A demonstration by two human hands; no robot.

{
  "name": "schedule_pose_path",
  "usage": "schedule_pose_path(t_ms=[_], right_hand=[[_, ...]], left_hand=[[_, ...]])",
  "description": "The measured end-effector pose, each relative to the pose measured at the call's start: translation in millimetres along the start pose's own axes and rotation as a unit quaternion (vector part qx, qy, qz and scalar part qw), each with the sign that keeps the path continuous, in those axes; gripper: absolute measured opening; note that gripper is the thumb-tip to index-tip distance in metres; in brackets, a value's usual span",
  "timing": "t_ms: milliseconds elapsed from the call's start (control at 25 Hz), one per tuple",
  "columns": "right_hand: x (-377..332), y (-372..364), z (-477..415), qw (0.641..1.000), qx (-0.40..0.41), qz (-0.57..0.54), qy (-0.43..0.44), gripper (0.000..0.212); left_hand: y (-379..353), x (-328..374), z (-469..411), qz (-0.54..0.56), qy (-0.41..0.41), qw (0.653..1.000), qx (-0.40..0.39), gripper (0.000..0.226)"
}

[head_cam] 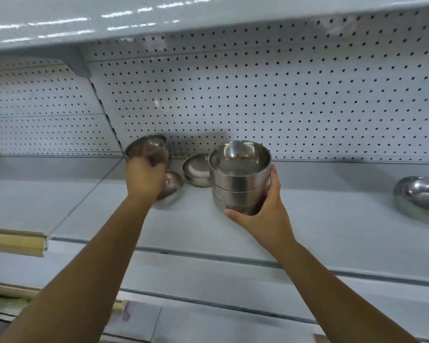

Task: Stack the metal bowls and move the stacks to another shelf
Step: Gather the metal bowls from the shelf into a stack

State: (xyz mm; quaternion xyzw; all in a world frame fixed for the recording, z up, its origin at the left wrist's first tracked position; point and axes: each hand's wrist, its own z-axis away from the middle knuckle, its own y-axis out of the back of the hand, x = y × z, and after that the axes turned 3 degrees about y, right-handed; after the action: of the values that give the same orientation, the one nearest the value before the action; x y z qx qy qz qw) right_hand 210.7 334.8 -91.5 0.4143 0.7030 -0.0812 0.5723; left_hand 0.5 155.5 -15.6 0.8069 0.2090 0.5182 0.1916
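Grey shelf with pegboard back: right hand curled round a stack of nested metal bowls, left hand gripping a raised bowl, three loose bowls resting around them, one beside the left hand, one behind the stack, one far right.

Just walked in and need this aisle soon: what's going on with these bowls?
A person is stacking bowls on a grey metal shelf. The right hand grips a stack of three shiny round steel bowls; the left hand holds a single steel bowl raised beside it. Three loose bowls lie on the shelf.
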Motion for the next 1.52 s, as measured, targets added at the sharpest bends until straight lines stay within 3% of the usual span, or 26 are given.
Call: schedule_pose_path(t_ms=[160, 360, 480, 680, 800, 880, 1040, 1160, 1360, 1520], right_hand=[[1.0, 0.1, -1.6, 1.000, 0.000, 0.003, 0.002, 0.146], [2.4, -1.1, -2.7, 1.000, 0.000, 0.003, 0.000, 0.147], [3.6, -0.9, -2.9, 1.000, -0.003, 0.001, -0.001, 0.147], [3.5, -0.6, -4.3, 1.000, 0.002, -0.004, -0.001, 0.147], [3.3, 0.0, -3.4, 1.000, -0.002, -0.011, -0.009, 0.147], [2.9, 0.7, -2.3, 1.000, -0.004, -0.015, -0.013, 0.146], [5.2, 0.6, -3.4, 1.000, -0.005, -0.020, -0.010, 0.145], [6.0, 1.0, -3.4, 1.000, -0.006, -0.023, -0.012, 0.144], [7.1, 2.3, -3.3, 0.999, -0.011, -0.041, -0.012, 0.144], [5.2, 3.5, -4.0, 0.998, -0.012, -0.054, -0.008, 0.143]], left_hand=[[-8.4, -20.5, -48.2, -0.135, 0.097, 0.984, -0.071, 0.057], [-29.0, -26.4, -76.3, -0.288, 0.050, 0.951, -0.101, 0.054], [-32.6, -26.2, -75.7, -0.330, 0.074, 0.939, -0.066, 0.052], [-31.8, -30.8, -72.4, -0.196, 0.102, 0.975, -0.020, 0.035], [-29.6, -24.4, -62.0, -0.136, 0.104, 0.985, 0.011, 0.040], [-24.9, -13.6, -48.5, -0.088, 0.067, 0.993, 0.038, 0.046], [-17.4, 23.1, -15.6, 0.080, -0.032, 0.994, 0.069, 0.033], [-7.2, 55.7, 5.7, 0.258, -0.020, 0.966, 0.013, 0.059], [4.6, 84.5, 45.6, 0.281, -0.097, 0.950, -0.094, 0.019], [-3.4, 88.6, 70.8, 0.271, -0.124, 0.944, -0.142, 0.020]])
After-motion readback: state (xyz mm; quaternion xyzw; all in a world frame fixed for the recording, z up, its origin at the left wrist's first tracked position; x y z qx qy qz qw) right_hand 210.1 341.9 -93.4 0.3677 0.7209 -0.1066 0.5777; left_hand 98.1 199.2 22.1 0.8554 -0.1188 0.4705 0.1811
